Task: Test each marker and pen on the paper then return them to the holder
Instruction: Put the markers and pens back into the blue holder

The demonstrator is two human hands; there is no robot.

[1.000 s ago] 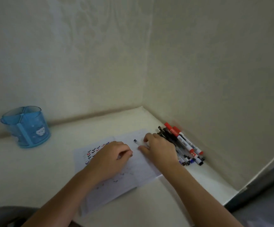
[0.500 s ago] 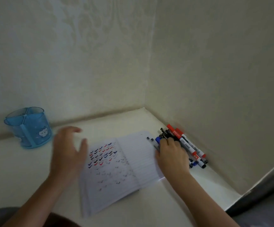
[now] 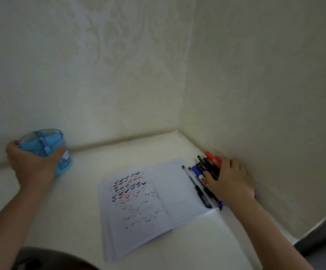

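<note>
On the far left, the left hand (image 3: 33, 162) is wrapped around the blue holder (image 3: 48, 145). The thumb is on one side and the fingers are on the other, so it grips the cup tight. The holder stands on the white bench (image 3: 76, 195), close to the back wall (image 3: 119, 75). It has little rooms inside and a small white picture on its side.

In the middle lies the paper (image 3: 152, 201), an open book with lines. Its left page is full of small check marks in black, red and blue.

On the right edge of the paper lies a black pen (image 3: 198, 190), with a second thin pen just beside it.

Far right, in the corner by the side wall, is the pile of markers and pens (image 3: 207, 164). Red and blue caps poke out. The right hand (image 3: 230, 182) lies over the pile, with the thumb and curled fingers holding it. The two hands are well apart.
</note>
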